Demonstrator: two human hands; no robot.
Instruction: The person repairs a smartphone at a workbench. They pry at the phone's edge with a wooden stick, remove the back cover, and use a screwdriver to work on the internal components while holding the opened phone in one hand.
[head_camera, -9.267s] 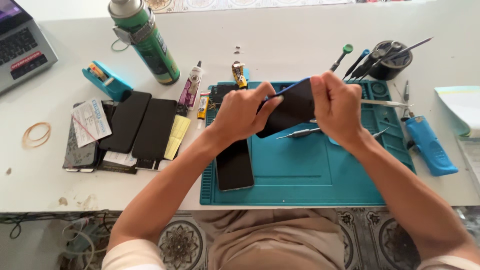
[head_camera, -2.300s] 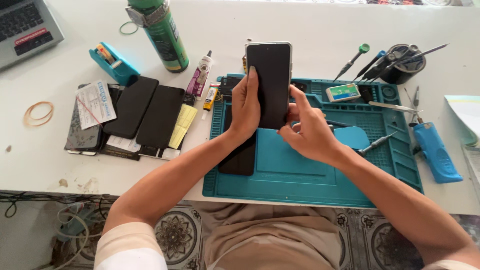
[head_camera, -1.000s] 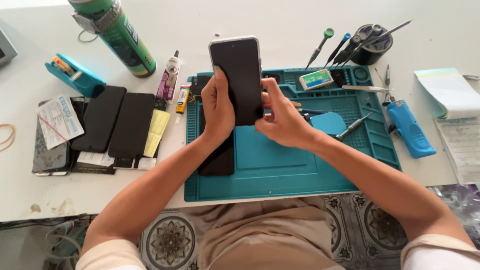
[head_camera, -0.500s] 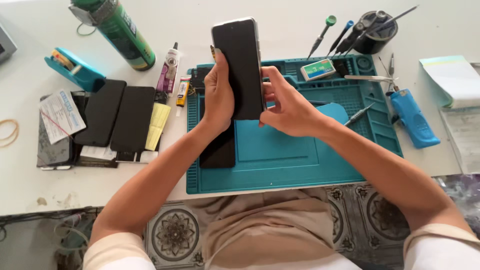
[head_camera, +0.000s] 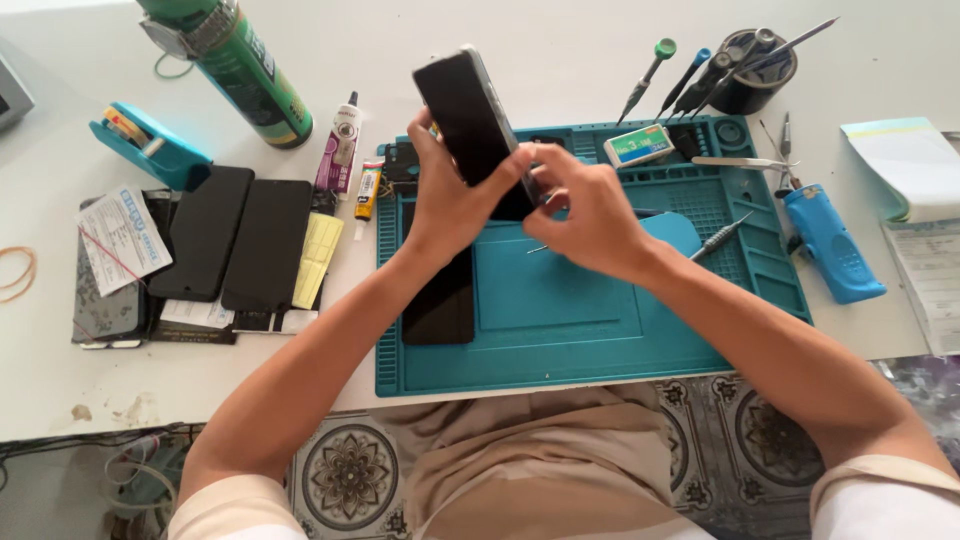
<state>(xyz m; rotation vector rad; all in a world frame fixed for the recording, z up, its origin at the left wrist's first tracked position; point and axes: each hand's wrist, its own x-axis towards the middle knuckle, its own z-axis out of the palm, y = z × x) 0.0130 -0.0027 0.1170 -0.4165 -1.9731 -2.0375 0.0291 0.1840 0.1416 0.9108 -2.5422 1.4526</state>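
A black smartphone (head_camera: 465, 115) is held up, tilted left, above the teal work mat (head_camera: 560, 310). My left hand (head_camera: 445, 205) grips its lower left side, thumb on the edge. My right hand (head_camera: 585, 205) pinches the phone's lower right edge with fingertips. Another black phone screen (head_camera: 440, 300) lies flat on the mat's left part, partly under my left wrist. A blue triangular pick (head_camera: 675, 232) lies on the mat by my right wrist.
Two dark phones (head_camera: 240, 245) and papers lie left of the mat. A green spray can (head_camera: 240, 65), glue tubes (head_camera: 340, 145), a teal tape holder (head_camera: 150, 145), a tool cup with screwdrivers (head_camera: 750, 70), tweezers, a blue lighter-like tool (head_camera: 830, 255) and a notepad (head_camera: 905, 165) surround it.
The phone has tilted from upright to leaning left. My right hand has slid onto its lower right edge, and both hands sit slightly lower over the mat.
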